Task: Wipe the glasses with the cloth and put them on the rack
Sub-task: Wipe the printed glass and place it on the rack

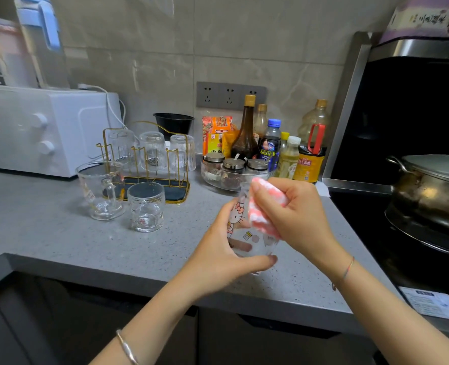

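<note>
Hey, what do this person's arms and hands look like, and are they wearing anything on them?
Both forearms are bare, with no sleeves or gloves in view. Behind the left hand, a plain silver bangle circles the forearm. At the wrist of the right hand sits a thin cord bracelet with reddish and bluish strands. No rings are visible.

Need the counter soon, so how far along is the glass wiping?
Looks done: three glasses sit upside down on the rack. In hand: the left hand holds a printed glass and the right hand rubs it with the cloth. Left: the mug and a small glass stand unracked on the counter.
</note>
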Tool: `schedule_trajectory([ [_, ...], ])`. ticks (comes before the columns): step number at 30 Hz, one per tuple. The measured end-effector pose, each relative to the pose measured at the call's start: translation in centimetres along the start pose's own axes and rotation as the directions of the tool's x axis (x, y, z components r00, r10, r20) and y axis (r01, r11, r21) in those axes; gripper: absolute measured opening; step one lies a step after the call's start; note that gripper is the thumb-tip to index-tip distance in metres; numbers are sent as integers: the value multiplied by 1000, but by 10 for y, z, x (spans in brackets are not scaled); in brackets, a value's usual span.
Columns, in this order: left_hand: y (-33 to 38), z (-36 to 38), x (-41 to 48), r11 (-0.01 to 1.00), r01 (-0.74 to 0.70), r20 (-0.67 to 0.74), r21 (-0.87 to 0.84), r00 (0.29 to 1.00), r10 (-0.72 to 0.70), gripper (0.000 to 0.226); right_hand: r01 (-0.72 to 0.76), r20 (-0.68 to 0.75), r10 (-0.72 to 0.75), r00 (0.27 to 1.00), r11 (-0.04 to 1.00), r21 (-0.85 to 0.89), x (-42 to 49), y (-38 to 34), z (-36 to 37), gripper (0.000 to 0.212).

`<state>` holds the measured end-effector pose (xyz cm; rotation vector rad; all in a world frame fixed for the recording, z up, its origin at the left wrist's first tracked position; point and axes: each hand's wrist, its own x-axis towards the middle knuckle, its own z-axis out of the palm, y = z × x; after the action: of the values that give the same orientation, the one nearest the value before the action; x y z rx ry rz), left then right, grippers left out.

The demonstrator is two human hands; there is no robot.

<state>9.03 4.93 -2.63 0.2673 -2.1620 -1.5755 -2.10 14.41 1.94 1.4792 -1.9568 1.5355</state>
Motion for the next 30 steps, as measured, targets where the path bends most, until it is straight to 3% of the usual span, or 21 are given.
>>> schedule_trajectory([
  [3, 1, -6, -2, 987, 56, 78, -150, 996, -44, 80, 28, 8, -28, 1000, 999, 42, 1, -2, -2, 44],
  [5, 5, -9, -5, 945, 137, 190, -297, 978, -83, 78, -9, 38, 1, 999, 978, 207, 0, -2, -5, 45],
  [9, 11, -14, -10, 655, 343, 440, -673, 898, -17, 67, -53, 14, 52, 999, 883, 466, 0, -9, -9, 47],
  [11, 9, -14, -10, 614, 365, 468, -700, 884, 8, 63, -83, 2, 96, 995, 850, 520, -1, -13, -9, 45],
  [13, 10, -14, -8, 662, 356, 455, -660, 890, -25, 68, -97, -13, 118, 993, 869, 485, -1, -14, -9, 41],
  [16, 14, -19, -3, 833, 231, 309, -503, 948, -77, 103, -91, -39, 119, 992, 898, 431, 0, -10, -12, 40],
  [20, 31, -17, -4, 987, -15, 125, -159, 992, 35, 115, 3, -77, 22, 997, 952, 306, 6, -5, -14, 46],
  [23, 29, -8, -4, 981, -160, 0, 113, 987, 161, 117, 51, -82, -34, 996, 974, 219, 7, -7, -10, 45],
  [25, 23, -6, -1, 975, -192, -24, 109, 980, 196, 112, 77, -98, -61, 993, 981, 176, 7, -8, -7, 44],
  [30, 20, -14, 4, 975, -126, 67, -182, 988, 140, 85, 93, -110, -72, 991, 976, 198, 10, -8, -3, 50],
])
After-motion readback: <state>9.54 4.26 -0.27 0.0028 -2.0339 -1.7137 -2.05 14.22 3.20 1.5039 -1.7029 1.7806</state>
